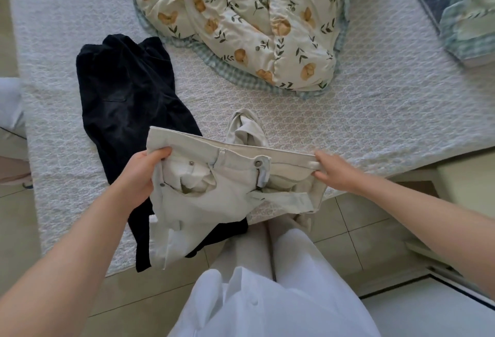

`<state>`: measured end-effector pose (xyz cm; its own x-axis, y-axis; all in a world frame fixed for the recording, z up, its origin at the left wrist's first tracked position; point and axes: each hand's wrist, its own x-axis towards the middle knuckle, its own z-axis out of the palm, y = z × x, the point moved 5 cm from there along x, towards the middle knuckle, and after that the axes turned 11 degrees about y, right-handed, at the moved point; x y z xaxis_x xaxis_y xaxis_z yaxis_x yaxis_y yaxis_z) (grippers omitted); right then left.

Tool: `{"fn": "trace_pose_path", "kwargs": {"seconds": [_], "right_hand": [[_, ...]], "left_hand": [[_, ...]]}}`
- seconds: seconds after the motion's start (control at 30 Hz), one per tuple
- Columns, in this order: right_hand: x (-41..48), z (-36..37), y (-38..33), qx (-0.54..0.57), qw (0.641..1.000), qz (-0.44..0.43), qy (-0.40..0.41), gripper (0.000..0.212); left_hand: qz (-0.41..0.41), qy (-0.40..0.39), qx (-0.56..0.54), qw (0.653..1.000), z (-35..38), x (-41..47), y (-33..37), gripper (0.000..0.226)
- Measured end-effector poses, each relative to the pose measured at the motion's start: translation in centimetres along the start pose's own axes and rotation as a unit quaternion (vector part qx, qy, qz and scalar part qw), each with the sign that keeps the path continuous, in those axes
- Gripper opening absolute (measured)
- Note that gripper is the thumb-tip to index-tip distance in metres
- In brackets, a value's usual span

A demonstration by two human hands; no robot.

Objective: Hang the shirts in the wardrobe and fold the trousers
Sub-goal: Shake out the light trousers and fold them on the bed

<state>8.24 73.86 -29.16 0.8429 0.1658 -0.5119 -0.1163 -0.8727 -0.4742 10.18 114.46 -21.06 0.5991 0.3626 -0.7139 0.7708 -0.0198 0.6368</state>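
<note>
two hands (pixel 139 176) (pixel 333 172), pale trousers (pixel 214 198) between

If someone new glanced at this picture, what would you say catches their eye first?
The pale trousers at centre, stretched by the waistband between the left hand and right hand. Dark trousers lie crumpled on the bed to the left; a floral duvet is heaped behind.

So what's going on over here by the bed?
A person stands at the bed holding pale trousers up by the waistband, left hand gripping one end, right hand pinching the other. They are not folded yet. Dark trousers lie unfolded on the bed, near a floral duvet.
</note>
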Motion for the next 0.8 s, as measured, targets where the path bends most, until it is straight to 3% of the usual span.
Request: {"fn": "trace_pose_path", "kwargs": {"seconds": [0.17, 0.27, 0.53, 0.8], "right_hand": [[-2.9, -1.4, 4.0, 0.091, 0.993, 0.069, 0.032, 0.021], [-5.1, -3.6, 6.6, 0.177, 0.973, 0.115, 0.094, 0.027], [-11.8, -10.3, 15.0, 0.384, 0.869, 0.222, 0.217, 0.037], [-17.7, -17.0, 22.7, 0.517, 0.763, 0.242, 0.304, 0.028]], "left_hand": [[0.01, -0.033, 0.028, 0.999, 6.3, -1.2, 2.6, 0.016], [0.02, -0.049, 0.044, 0.998, 10.4, -2.3, 3.9, 0.015], [0.091, -0.106, 0.106, 0.984, 23.5, -8.8, 7.7, 0.044], [0.186, -0.131, 0.129, 0.965, 36.8, -15.1, 12.0, 0.03]]}}
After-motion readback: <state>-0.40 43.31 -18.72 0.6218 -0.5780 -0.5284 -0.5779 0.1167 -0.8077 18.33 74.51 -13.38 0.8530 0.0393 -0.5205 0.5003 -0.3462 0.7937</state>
